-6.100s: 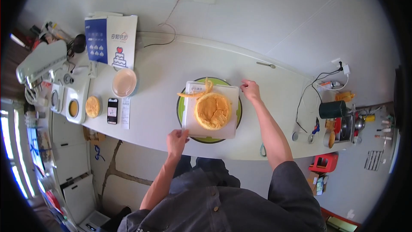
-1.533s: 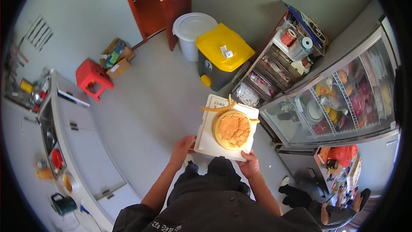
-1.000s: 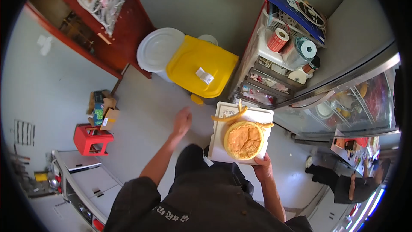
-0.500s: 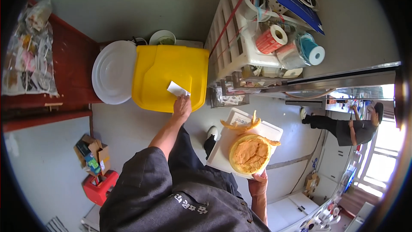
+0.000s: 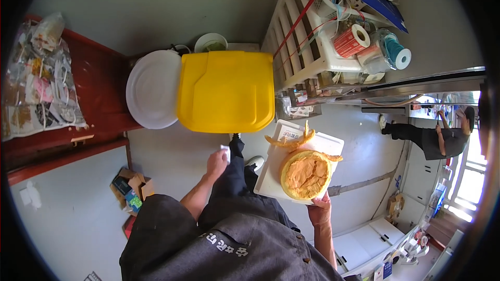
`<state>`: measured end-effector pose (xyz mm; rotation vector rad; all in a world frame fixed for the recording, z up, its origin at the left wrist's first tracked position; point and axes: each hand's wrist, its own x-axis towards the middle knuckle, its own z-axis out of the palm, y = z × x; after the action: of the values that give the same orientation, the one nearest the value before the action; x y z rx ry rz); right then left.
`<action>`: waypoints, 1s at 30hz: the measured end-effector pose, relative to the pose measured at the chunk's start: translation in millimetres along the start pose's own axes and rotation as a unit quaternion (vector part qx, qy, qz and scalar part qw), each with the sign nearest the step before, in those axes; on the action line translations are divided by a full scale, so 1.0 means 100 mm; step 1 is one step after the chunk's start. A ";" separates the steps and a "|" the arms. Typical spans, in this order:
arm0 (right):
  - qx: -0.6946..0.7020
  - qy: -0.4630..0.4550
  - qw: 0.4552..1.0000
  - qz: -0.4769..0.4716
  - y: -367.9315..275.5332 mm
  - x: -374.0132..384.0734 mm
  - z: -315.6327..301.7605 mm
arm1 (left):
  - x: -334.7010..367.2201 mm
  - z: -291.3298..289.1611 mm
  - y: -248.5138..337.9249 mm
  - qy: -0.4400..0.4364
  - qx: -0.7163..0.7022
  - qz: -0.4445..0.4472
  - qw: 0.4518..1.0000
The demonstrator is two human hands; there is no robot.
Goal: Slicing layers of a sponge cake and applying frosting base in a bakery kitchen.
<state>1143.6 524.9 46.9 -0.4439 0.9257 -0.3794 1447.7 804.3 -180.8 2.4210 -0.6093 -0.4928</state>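
My left hand (image 5: 216, 164) is closed on a small white flat piece (image 5: 225, 154), mostly covered by the fingers; whether it is paper or plastic I cannot tell. It hangs in front of my dark trousers, short of the yellow bin (image 5: 226, 91). My right hand (image 5: 320, 209) grips the near edge of a white rectangular tray (image 5: 271, 179), its thumb at the rim and the other fingers hidden underneath. On that tray sits a round golden cake (image 5: 306, 175) with a cracked brown top. Curled strips of cake trimmings (image 5: 292, 139) lie along its far side.
Left of the bin stands a white round-lidded container (image 5: 152, 89), beside a red-brown cabinet (image 5: 104, 86) with bagged items. A white rack (image 5: 307, 36) holding rolls rises at the far right. A person (image 5: 435, 138) stands farther right. An open cardboard box (image 5: 133, 190) lies at left.
My left hand has drawn back from over the yellow bin toward my body, still with the white piece. The tray with the cake stays in my right hand.
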 end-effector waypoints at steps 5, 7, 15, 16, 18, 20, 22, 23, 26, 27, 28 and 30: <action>-0.064 -0.002 0.998 -0.008 -0.03 0.01 -0.16 | 0.75 -0.14 0.19 0.065 -0.233 -0.146 0.959; -0.071 -0.013 0.997 0.000 0.03 -0.05 -0.19 | 0.92 -0.25 0.01 0.139 -0.143 -0.050 0.979; -0.048 -0.019 0.999 -0.003 0.06 -0.24 -0.27 | 0.61 -0.22 0.57 -0.001 -0.301 -0.090 0.949; -0.048 -0.019 0.999 -0.004 0.06 -0.25 -0.27 | 0.53 -0.20 0.59 -0.032 -0.395 -0.143 0.907; -0.051 -0.025 0.998 -0.002 0.05 -0.26 -0.24 | 0.56 -0.08 0.39 0.019 -0.489 -0.279 0.827; -0.054 -0.036 0.998 0.001 0.00 -0.23 -0.25 | 0.76 -0.12 0.45 0.066 -0.586 -0.295 0.752; -0.064 -0.037 0.997 0.002 -0.01 -0.22 -0.26 | 1.04 -0.24 0.55 0.080 -0.673 -0.245 0.693; -0.071 -0.035 0.997 0.002 -0.01 -0.21 -0.29 | 1.14 -0.32 0.64 0.056 -0.650 -0.249 0.716; -0.097 -0.036 0.994 0.021 0.01 -0.14 -0.23 | 1.31 -0.45 0.30 0.046 -0.414 -0.263 0.870; -0.101 -0.041 0.994 0.023 0.02 -0.11 -0.18 | 1.34 -0.46 0.16 0.043 -0.177 -0.259 0.949; -0.116 -0.035 0.992 0.030 0.05 -0.09 -0.16 | 1.33 -0.45 0.17 0.041 -0.178 -0.258 0.949; -0.132 -0.032 0.990 0.039 0.12 0.00 -0.07 | 1.24 -0.50 0.15 0.065 -0.404 -0.343 0.846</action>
<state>1138.9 533.7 37.3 -0.6557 0.9309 -0.1701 1568.8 750.9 -159.1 1.7403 0.4981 -0.6819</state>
